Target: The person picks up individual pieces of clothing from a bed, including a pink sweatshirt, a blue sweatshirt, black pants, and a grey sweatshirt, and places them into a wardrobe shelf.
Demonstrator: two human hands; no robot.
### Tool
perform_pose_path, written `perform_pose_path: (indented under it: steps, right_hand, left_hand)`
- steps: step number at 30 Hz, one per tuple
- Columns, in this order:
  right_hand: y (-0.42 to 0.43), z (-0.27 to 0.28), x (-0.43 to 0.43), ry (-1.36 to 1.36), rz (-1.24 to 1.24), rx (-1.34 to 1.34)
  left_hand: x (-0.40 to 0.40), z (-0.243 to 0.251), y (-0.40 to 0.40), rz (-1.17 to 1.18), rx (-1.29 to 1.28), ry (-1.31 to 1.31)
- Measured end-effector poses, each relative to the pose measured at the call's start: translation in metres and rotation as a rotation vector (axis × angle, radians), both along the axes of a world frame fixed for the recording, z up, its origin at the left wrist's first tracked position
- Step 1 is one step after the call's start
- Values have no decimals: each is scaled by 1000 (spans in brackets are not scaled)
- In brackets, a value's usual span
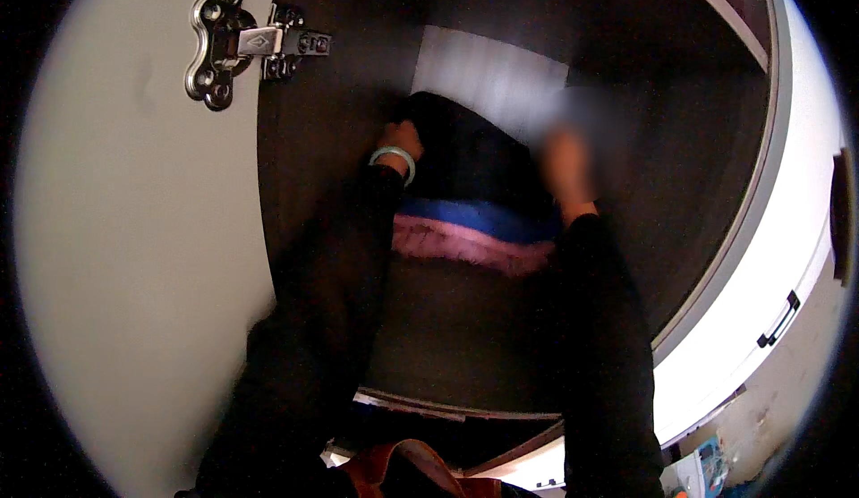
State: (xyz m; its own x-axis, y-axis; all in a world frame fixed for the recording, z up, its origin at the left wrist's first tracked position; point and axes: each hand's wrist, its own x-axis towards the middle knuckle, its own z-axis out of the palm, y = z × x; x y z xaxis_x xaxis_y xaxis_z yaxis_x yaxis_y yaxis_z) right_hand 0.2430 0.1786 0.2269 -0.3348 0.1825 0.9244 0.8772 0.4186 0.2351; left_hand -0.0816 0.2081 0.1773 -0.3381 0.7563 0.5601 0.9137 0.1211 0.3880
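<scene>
Both my arms reach into a dark cabinet compartment. A stack of folded cloth lies between my hands: a black cloth (480,149) on top, a blue one (480,219) under it and a pink one (463,246) at the bottom. My left hand (401,139), with a pale bangle (396,156) at the wrist, is at the left edge of the black cloth; its fingers are hard to make out. My right hand (567,162) is blurred at the stack's right side, and its grip cannot be told. Behind the stack stands a pale grey panel (493,72).
At the left is the open cabinet door (141,229) with its metal hinge (218,45). The compartment's front edge (456,411) runs below my forearms. A white door or drawer front with a black handle (778,320) is at the right. A brown strap (402,454) hangs at the bottom.
</scene>
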Motion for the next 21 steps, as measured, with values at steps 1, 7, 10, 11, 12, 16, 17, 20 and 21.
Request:
perform_pose_path:
  steps: [1,7,10,11,12,16,17,20,21]
  right_hand:
    - [-35,3,-28,-20,84,-192]
    - [-32,-60,-10,-240,-124,-459]
    - [-26,-89,-11,-194,-171,-315]
    - [-28,-84,-12,-158,-139,-381]
    - [-27,-80,-8,-118,-119,-450]
    - [-13,-58,27,75,-197,-455]
    - [-12,-58,20,68,-99,-414]
    - [-19,-72,-41,40,153,-322]
    - [-7,-86,-19,57,118,-281]
  left_hand:
    - [-14,-7,-4,31,-10,50]
    - [42,15,-51,-123,95,-102]
    - [33,32,-68,-174,134,-133]
    - [31,44,-70,-118,139,-156]
    - [33,56,-69,-74,141,-177]
    - [33,93,-43,-306,-206,508]
    - [20,89,-28,-265,-186,539]
    - [-70,76,-14,-73,-65,386]
    - [-32,75,-1,-194,-57,107]
